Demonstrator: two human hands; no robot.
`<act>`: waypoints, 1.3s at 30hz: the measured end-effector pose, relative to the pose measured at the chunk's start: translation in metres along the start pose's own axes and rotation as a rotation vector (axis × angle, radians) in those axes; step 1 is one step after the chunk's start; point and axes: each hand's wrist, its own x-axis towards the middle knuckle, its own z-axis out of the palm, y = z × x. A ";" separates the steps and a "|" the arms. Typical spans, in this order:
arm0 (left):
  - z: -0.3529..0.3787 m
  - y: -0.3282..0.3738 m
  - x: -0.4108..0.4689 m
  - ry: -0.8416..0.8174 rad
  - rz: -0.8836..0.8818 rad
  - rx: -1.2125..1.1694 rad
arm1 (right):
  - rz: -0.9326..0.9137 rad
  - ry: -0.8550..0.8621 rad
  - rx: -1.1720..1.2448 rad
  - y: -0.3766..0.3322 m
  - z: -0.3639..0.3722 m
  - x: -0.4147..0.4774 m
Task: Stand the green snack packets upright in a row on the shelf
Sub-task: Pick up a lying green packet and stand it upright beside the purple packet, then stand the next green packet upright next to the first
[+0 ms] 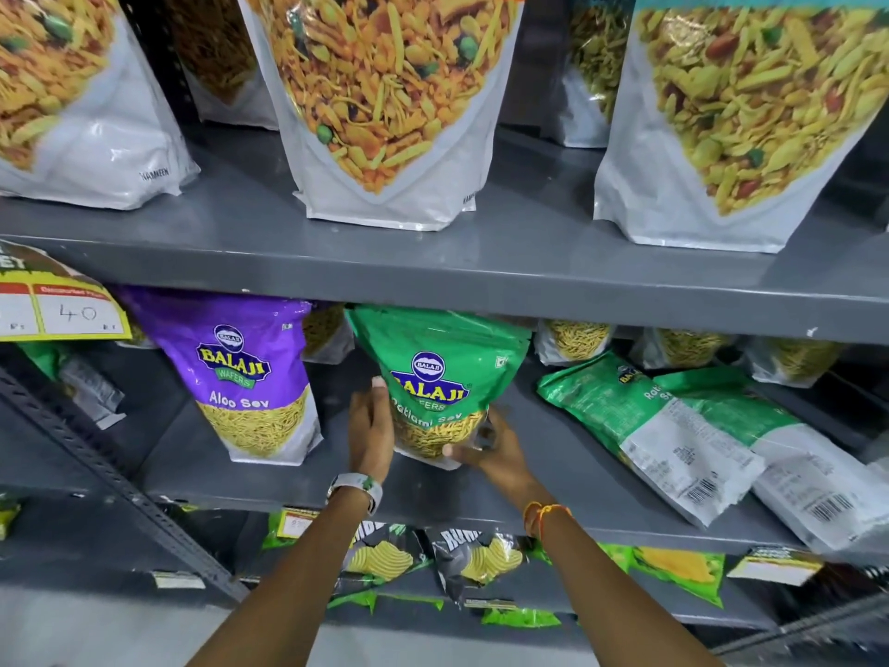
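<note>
Green packet [440,377] held upright between left hand [369,428] and right hand [490,447], both closed on its lower sides; base best pressed flat on shelf [567,474] before release.

Upright packet [435,373] between the Aloo Sev packet [250,373], left, and perhaps two flat packets [649,426], right.

Shop; price tag [62,312], stocked snack shelves [433,276]
</note>
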 end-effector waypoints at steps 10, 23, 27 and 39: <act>0.002 0.020 -0.027 -0.062 -0.021 -0.077 | -0.018 -0.023 -0.097 -0.004 -0.002 0.005; 0.002 -0.017 0.000 -0.072 0.062 0.002 | 0.022 -0.016 -0.126 0.002 0.002 0.001; 0.002 -0.017 0.003 -0.068 0.044 -0.028 | 0.026 -0.021 -0.142 0.000 0.004 0.001; 0.114 -0.034 -0.084 0.169 -0.440 -0.187 | 0.104 0.369 -0.608 -0.029 -0.172 0.002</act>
